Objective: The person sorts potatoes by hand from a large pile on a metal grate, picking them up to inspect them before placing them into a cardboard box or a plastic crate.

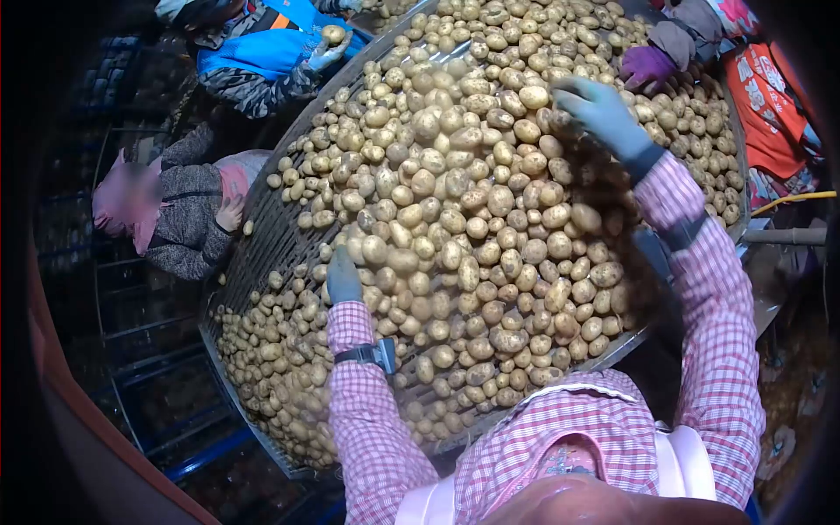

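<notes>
Potatoes [500, 202] spread across the centre. At two o'clock, the right hand [604, 116] reaches over them, fingers extended and parted from the palm; at nine, the left hand [344, 276] meets potatoes, its grip too blurred to tell.

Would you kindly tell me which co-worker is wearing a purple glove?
The co-worker at the upper right wears the purple glove; the one in blue has a pale glove, the one in pink headwear a bare hand.
</notes>
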A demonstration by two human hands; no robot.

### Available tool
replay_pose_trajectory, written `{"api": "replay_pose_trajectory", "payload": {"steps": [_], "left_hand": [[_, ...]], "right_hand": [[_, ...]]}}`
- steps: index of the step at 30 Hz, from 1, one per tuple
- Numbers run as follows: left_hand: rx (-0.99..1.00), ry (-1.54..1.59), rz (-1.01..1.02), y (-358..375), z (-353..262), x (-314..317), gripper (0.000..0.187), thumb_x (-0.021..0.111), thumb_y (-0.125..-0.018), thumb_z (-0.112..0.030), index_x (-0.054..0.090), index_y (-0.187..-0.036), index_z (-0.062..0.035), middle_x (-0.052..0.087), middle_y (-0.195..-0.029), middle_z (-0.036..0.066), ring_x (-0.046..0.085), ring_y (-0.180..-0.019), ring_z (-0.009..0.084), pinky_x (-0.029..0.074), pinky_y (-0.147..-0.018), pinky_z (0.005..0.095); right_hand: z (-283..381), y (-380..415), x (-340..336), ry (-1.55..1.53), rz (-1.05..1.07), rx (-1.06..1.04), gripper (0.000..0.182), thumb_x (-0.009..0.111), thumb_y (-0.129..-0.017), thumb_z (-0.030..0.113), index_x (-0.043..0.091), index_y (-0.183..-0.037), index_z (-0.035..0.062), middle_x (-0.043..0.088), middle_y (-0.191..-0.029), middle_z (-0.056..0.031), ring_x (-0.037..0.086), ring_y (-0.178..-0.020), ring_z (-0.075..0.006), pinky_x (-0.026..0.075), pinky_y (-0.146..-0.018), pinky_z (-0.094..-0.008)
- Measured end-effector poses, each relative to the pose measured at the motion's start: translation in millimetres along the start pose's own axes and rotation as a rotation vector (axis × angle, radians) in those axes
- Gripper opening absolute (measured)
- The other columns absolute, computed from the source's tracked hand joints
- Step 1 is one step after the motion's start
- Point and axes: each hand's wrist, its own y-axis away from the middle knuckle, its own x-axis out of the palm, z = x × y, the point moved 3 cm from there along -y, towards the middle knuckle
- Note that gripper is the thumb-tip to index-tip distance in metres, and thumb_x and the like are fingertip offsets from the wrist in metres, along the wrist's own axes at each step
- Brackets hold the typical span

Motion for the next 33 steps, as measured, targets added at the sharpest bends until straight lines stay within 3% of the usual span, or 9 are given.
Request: {"api": "replay_pose_trajectory", "payload": {"steps": [4, 6, 10, 16, 21, 25, 26, 30, 33], "left_hand": [[-0.013, -0.006, 0.092, 37.7, -41.4, 35.3, 0.061, 0.043, -0.107, -0.043, 0.039, -0.151, -0.0014, 0.042, -0.153, 0.027, 0.049, -0.136, 0.0381, 0.043, -0.113, 0.0463], [-0.006, -0.045, 0.135, 55.0, -61.8, 54.9, 0.066, 0.042, -0.106, -0.048, 0.031, -0.157, -0.0063, 0.034, -0.157, 0.027, 0.045, -0.14, 0.0394, 0.04, -0.115, 0.0479], [0.177, -0.219, 0.053, 74.5, -72.9, 88.6, 0.076, 0.046, -0.104, -0.052, 0.021, -0.162, -0.0092, 0.027, -0.161, 0.028, 0.041, -0.143, 0.0427, 0.037, -0.118, 0.0481], [0.14, 0.011, 0.117, 61.3, -95.0, 99.8, 0.081, 0.057, -0.1, -0.053, 0.02, -0.163, -0.017, 0.025, -0.16, 0.032, 0.037, -0.145, 0.0442, 0.036, -0.118, 0.0496], [0.049, 0.057, 0.224, 55.2, -130.0, 124.9, 0.078, 0.058, -0.097, -0.059, 0.029, -0.161, -0.0245, 0.023, -0.161, 0.031, 0.034, -0.145, 0.0484, 0.035, -0.118, 0.054], [0.027, 0.04, 0.373, 78.4, -195.0, 158.4, 0.074, 0.064, -0.096, -0.052, 0.036, -0.158, -0.0229, 0.027, -0.158, 0.028, 0.039, -0.142, 0.0461, 0.036, -0.119, 0.0494], [0.084, 0.055, 0.433, 83.9, -197.4, 170.5, 0.073, 0.065, -0.096, -0.05, 0.037, -0.157, -0.0224, 0.028, -0.157, 0.028, 0.04, -0.141, 0.0454, 0.035, -0.119, 0.0481], [0.344, -0.02, 0.533, 117.3, -205.7, 191.0, 0.079, 0.069, -0.092, -0.047, 0.035, -0.159, -0.0212, 0.03, -0.157, 0.03, 0.039, -0.143, 0.0438, 0.034, -0.119, 0.0429], [0.548, -0.063, 0.52, 138.5, -194.1, 164.4, 0.075, 0.07, -0.093, -0.042, 0.041, -0.156, -0.0159, 0.03, -0.16, 0.029, 0.036, -0.146, 0.0437, 0.033, -0.12, 0.0438]], "right_hand": [[-21.7, -109.9, 73.0, 0.425, 0.101, -0.298, 0.037, 0.058, -0.094, 0.032, 0.069, -0.122, 0.0092, 0.069, -0.118, -0.0184, 0.066, -0.11, -0.0362, 0.052, -0.094, -0.0433], [-22.2, -138.5, 107.6, 0.612, 0.139, -0.233, 0.038, 0.058, -0.093, 0.032, 0.068, -0.123, 0.0109, 0.07, -0.116, -0.0188, 0.066, -0.112, -0.0368, 0.051, -0.096, -0.0452], [-32.4, -148.8, 150.7, 1.28, 0.36, -0.211, 0.052, 0.067, -0.083, 0.022, 0.061, -0.135, 0.0194, 0.055, -0.144, -0.0144, 0.061, -0.124, -0.0382, 0.051, -0.099, -0.0465], [-36.7, -129.7, 140.5, 0.978, 0.384, -0.082, 0.049, 0.069, -0.076, 0.014, 0.066, -0.125, 0.0181, 0.046, -0.145, -0.0174, 0.059, -0.124, -0.042, 0.051, -0.101, -0.0475], [-33.5, -107.7, 130.4, 1.03, 0.344, -0.089, 0.051, 0.086, -0.063, 0.023, 0.073, -0.111, 0.0106, 0.063, -0.125, -0.0202, 0.062, -0.119, -0.0375, 0.052, -0.099, -0.0439], [-29.4, -86.3, 110.2, 0.754, 0.413, -0.089, 0.043, 0.071, -0.071, 0.027, 0.074, -0.107, 0.0044, 0.072, -0.104, -0.0257, 0.07, -0.099, -0.0407, 0.055, -0.087, -0.0445], [-36.9, -82.5, 102.4, 0.837, 0.482, -0.005, 0.043, 0.069, -0.076, 0.027, 0.071, -0.112, 0.0039, 0.074, -0.1, -0.0203, 0.071, -0.088, -0.03, 0.056, -0.081, -0.0399], [-42.2, -47.0, 46.0, 0.02, 0.388, 0.179, 0.036, 0.066, -0.087, 0.019, 0.068, -0.118, 0.0005, 0.069, -0.097, -0.005, 0.065, -0.086, -0.017, 0.054, -0.077, -0.032], [-44.6, -8.4, 7.7, -0.607, 0.362, 0.341, 0.039, 0.066, -0.093, 0.02, 0.062, -0.128, 0.0039, 0.068, -0.11, -0.0065, 0.067, -0.089, -0.0172, 0.058, -0.077, -0.034]]}}
